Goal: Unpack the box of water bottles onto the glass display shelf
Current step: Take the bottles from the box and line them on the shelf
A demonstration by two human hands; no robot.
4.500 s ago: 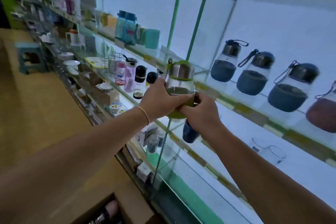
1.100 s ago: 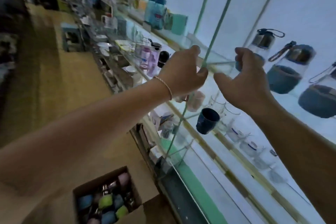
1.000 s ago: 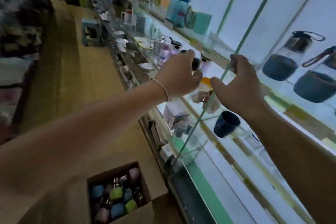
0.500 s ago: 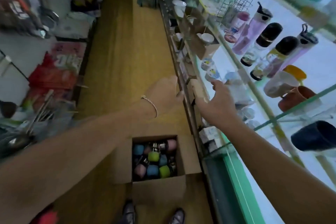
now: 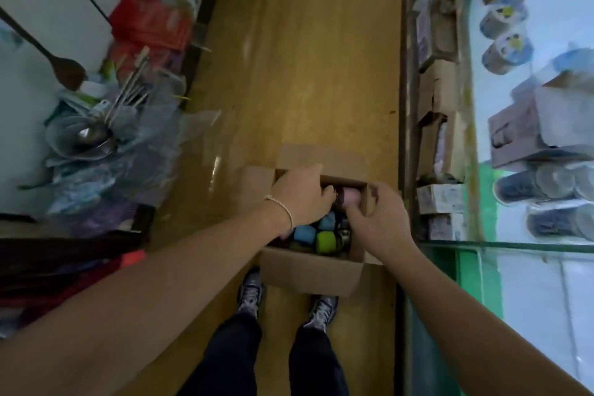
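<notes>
Looks like a small housewares shop for sure: narrow wooden aisle, glass display shelf crammed with boxed goods and printed cups, bagged metal ladles heaped on the other side.

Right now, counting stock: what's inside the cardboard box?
Showing: a pink bottle, blue bottle and green bottle. The left hand and right hand cover the rest; no full count.

1. Yellow-brown wooden floor runs down the aisle, glossy.
2. Open cardboard box sits right on it, flaps spread.
3. Two shoes planted just behind the box.
4. Crumpled plastic bags heaped along the left edge.
</notes>
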